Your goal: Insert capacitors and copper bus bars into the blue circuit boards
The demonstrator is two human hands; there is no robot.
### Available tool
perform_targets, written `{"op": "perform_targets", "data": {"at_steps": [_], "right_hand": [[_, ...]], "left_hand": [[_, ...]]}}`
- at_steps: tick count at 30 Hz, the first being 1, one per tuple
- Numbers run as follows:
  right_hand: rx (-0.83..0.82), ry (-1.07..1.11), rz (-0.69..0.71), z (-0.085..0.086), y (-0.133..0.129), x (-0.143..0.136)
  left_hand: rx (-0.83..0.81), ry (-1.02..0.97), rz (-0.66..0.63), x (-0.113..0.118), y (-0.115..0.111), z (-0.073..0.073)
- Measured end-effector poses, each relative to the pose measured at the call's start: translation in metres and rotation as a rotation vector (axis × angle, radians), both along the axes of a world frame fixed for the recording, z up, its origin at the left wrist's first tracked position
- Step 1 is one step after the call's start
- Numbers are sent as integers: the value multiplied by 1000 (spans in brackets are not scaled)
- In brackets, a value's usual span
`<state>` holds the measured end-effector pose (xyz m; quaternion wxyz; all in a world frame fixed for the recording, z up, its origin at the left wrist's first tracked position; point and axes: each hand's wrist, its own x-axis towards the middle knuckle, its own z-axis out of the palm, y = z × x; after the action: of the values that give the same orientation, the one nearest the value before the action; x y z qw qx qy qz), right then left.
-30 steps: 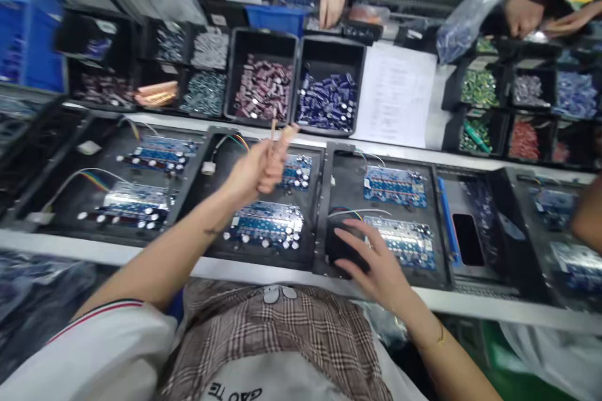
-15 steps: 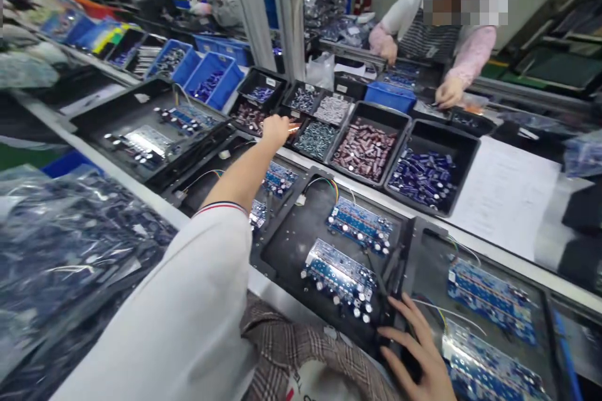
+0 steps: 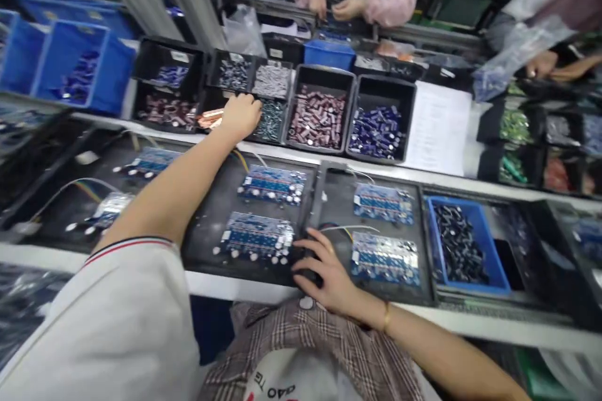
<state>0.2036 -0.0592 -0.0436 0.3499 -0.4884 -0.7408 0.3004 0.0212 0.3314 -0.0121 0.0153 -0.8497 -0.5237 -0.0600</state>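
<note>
My left hand [image 3: 242, 114] is over the small black bins, at the edge of the one with dark grey-green small parts [image 3: 270, 119]. Its fingers curl downward, and whatever they hold is hidden. Beside it lie copper-coloured strips [image 3: 211, 118]. My right hand [image 3: 332, 279] rests with spread fingers on the adjoining rims of two black trays. In the left of these trays lie two blue circuit boards, the nearer one [image 3: 258, 235] with round silvery-topped parts along its edge. Another blue circuit board [image 3: 385, 257] lies just right of my right hand.
Behind the trays stand bins of brown capacitors [image 3: 317, 116] and purple-blue capacitors [image 3: 376, 131], beside a paper sheet [image 3: 437, 128]. A blue box of black parts [image 3: 463, 244] is at right. A co-worker's hands [image 3: 348, 7] are across the bench; another person's hand [image 3: 540, 64] is farther right.
The view has swung right, bringing the blue box of black parts in. My left hand has shifted from the copper-coloured strips toward the grey-green parts. My right hand stays on the tray rims.
</note>
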Motion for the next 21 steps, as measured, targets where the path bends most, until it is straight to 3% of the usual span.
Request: {"op": "perform_targets", "data": {"at_steps": [3,8,12,15,18,21], "right_hand": [[78,79,5,-8,23,-46],[153,-7,5,-27,57,-115],[160,-97,39,-19,69,-137],[134,-74,92,3,67,-119],[115,34,87,22,59,-74],[79,53,-104,28,55,-8]], "left_hand": [[-118,28,-30,16,-5,-2],[-96,23,-11,25,-3,-3],[-72,-6,8,19,3,-4],[-66,-61,39,11,6,-5],[-60,-42,48,2,7,-3],[-68,1,19,3,4,5]]}}
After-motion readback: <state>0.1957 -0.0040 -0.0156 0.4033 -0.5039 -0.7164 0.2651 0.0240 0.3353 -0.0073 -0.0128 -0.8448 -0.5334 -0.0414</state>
